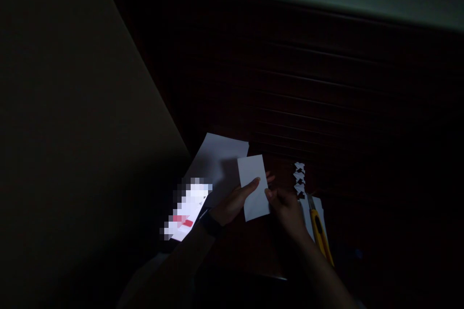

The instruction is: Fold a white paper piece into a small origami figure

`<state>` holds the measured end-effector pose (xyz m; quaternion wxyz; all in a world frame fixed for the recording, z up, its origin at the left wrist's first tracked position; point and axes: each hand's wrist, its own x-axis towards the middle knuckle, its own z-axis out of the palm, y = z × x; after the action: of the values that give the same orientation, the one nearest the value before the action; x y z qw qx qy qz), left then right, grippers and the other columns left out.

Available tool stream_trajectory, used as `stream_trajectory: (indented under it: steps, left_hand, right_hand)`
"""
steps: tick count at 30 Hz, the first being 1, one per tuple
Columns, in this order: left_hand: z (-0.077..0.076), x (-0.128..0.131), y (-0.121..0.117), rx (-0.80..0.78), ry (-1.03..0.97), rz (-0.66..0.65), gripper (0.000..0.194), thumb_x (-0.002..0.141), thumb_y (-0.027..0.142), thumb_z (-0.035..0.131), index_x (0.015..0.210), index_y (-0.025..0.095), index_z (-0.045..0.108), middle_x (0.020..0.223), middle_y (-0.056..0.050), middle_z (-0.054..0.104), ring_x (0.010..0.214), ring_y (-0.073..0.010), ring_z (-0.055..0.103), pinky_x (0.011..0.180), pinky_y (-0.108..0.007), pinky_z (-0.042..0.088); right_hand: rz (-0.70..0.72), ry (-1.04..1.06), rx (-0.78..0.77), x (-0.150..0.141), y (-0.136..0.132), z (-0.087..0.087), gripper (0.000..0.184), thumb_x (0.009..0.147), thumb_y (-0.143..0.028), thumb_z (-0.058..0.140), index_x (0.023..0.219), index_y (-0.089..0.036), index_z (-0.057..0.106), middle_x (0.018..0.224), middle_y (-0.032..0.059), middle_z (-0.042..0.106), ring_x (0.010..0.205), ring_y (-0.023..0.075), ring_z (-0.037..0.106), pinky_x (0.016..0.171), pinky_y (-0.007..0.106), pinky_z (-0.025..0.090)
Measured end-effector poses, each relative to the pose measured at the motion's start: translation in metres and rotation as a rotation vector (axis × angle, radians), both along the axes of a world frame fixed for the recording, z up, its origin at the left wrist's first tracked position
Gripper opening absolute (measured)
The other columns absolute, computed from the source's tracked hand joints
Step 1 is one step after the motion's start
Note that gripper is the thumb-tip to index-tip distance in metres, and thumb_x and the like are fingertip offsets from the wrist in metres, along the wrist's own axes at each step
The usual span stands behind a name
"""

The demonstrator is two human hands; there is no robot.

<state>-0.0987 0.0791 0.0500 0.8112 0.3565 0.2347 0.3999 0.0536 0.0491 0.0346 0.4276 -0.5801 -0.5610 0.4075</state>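
A small white rectangle of paper [252,169] is held up between my two hands. My left hand [237,199] grips it from the left, thumb on its face and fingers behind. At its right edge, my right hand [286,207] pinches the paper between thumb and bent fingers. To the right of that hand lies a yellow utility knife [319,231] on some white paper pieces [306,217]. Several small folded paper shapes [299,176] sit in a row just above the knife.
A larger white sheet [217,154] lies behind my left hand on the dark wooden table [250,251]. A lit phone screen [188,212], partly pixelated, is beside my left wrist. A pale wall surface [90,82] rises at the left. The scene is very dim.
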Motion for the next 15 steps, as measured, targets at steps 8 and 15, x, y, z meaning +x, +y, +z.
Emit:
stream_trajectory:
  steps: [8,15]
  left_hand:
    - [0.0033,-0.0010,0.0020,0.011,0.007,0.004,0.042,0.086,0.033,0.042,0.127,0.021,0.041,0.135,-0.008,0.037,0.126,-0.0255,0.029,0.104,-0.045,0.019]
    - [0.0063,-0.0036,0.0037,0.004,-0.018,0.010,0.043,0.085,0.033,0.044,0.126,0.022,0.042,0.135,-0.008,0.038,0.126,-0.0259,0.028,0.104,-0.045,0.018]
  right_hand:
    - [0.060,-0.023,-0.028,-0.0036,0.0004,-0.0019,0.038,0.083,-0.046,0.042,0.076,-0.015,0.062,0.067,0.0026,0.061,0.059,0.0142,0.051,0.051,0.022,0.035]
    - [0.071,-0.029,-0.055,-0.0050,-0.0003,-0.0020,0.042,0.081,-0.049,0.044,0.063,-0.015,0.061,0.055,0.0032,0.061,0.049,0.0137,0.052,0.047,0.022,0.036]
